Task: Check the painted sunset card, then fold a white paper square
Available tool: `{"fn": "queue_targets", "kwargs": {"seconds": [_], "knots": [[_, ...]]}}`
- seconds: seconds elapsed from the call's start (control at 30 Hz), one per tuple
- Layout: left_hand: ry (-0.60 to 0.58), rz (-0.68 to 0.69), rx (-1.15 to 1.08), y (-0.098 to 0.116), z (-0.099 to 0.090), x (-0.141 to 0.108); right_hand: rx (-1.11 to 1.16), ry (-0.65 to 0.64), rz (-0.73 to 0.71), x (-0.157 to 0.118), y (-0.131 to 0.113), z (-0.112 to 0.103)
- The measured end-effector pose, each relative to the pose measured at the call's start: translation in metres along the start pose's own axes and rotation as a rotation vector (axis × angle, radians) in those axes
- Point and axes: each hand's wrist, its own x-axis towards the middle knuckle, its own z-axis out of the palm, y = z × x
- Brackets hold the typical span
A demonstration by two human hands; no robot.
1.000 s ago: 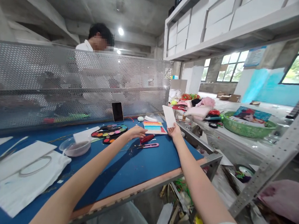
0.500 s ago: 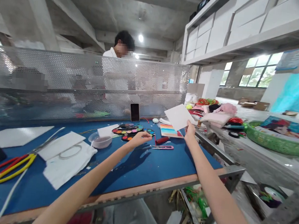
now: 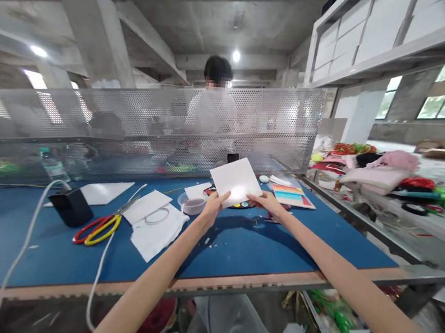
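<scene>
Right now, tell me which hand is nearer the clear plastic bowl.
Left. The left hand sits just right of the clear plastic bowl; the right hand is farther off, across the white sheet.

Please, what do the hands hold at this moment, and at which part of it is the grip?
Both hands hold one white square sheet. The left hand and the right hand grip it at the two corners of its near edge.

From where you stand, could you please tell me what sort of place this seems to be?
Probably a craft workshop: a long blue workbench holds scissors and a paint palette, beside a perforated metal screen.
</scene>
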Motion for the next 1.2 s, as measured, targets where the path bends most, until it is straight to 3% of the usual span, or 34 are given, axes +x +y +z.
{"fn": "queue_targets", "kwargs": {"seconds": [0.17,0.3,0.4,0.53,0.67,0.8,0.93,1.07,1.2], "knots": [[-0.105,-0.156,0.076,0.005,-0.014,-0.005,0.181,-0.002,-0.022,-0.006,-0.001,-0.012],[-0.132,-0.189,0.203,0.007,-0.018,-0.007,0.318,0.043,0.025,-0.007,-0.005,-0.009],[-0.131,-0.186,0.194,0.010,-0.021,-0.007,0.289,-0.001,0.049,-0.011,-0.006,-0.006],[-0.100,-0.194,0.108,0.018,-0.027,-0.008,0.138,-0.167,0.064,-0.018,-0.007,-0.004],[-0.164,-0.216,0.185,0.018,-0.030,-0.010,0.167,-0.282,0.075,-0.023,-0.008,0.003],[-0.234,-0.206,0.253,0.011,-0.023,-0.014,0.099,-0.155,-0.013,-0.029,-0.011,0.013],[-0.136,0.042,0.356,0.008,-0.010,-0.018,-0.045,0.031,-0.153,-0.032,-0.013,0.019],[0.013,0.547,0.725,0.008,0.002,-0.024,-0.135,0.062,-0.262,-0.032,-0.016,0.014],[0.026,1.010,1.086,0.007,0.011,-0.033,-0.285,0.108,-0.404,-0.038,-0.023,0.012]]}}
